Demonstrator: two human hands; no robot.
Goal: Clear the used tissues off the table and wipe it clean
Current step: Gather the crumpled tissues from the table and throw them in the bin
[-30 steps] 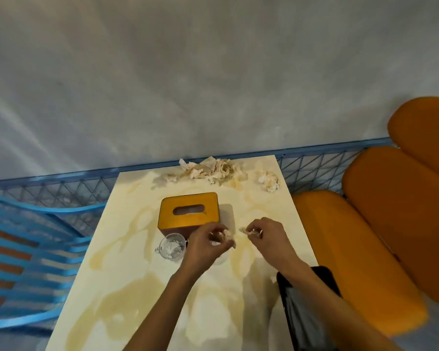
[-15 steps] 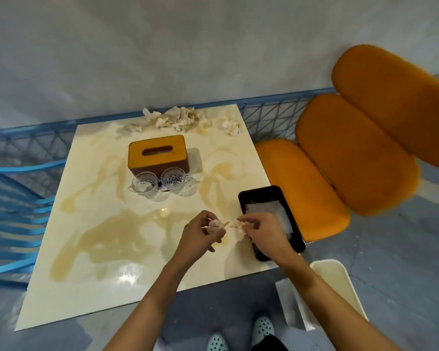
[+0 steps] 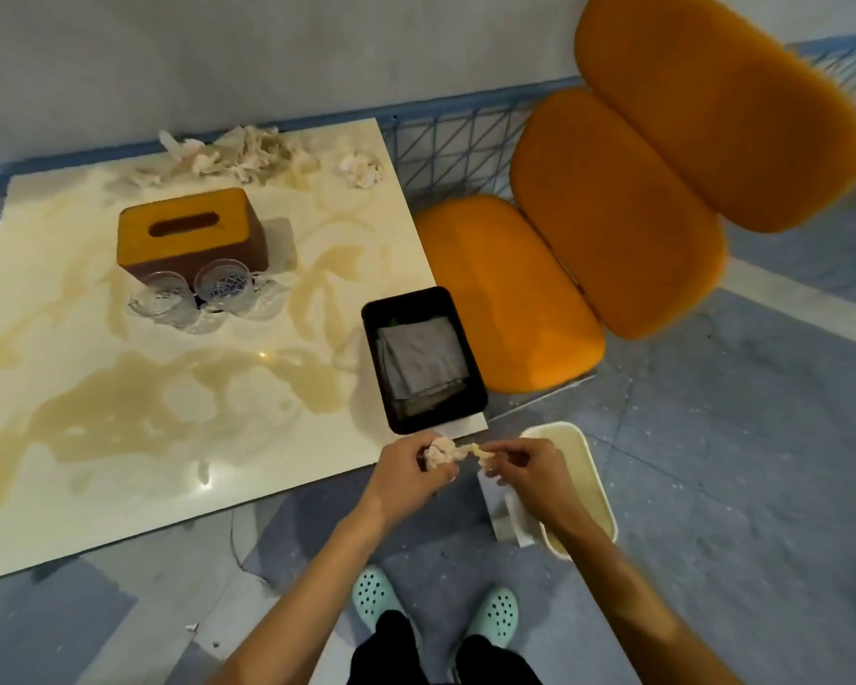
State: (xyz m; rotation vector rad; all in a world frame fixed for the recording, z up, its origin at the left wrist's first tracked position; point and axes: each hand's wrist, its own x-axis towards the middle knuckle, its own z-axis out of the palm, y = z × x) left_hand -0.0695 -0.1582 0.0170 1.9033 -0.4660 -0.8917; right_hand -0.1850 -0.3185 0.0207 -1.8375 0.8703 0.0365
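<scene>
The left hand (image 3: 411,469) curled its fingers round a crumpled tissue wad (image 3: 440,453), just off the near corner of the worktop (image 3: 119,487). Close to its right, the right hand (image 3: 530,474) pinched a small tissue scrap (image 3: 483,451) above a pale bin (image 3: 584,467). Just beyond both hands lay a black tray (image 3: 431,418) holding a grey cloth (image 3: 423,358); well beyond, more used tissues (image 3: 238,153) sat along the worktop's far edge.

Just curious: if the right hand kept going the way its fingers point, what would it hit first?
Probably the crumpled tissue held in the left hand: the right hand, pinching a scrap, points leftward at it, nearly touching.
</scene>
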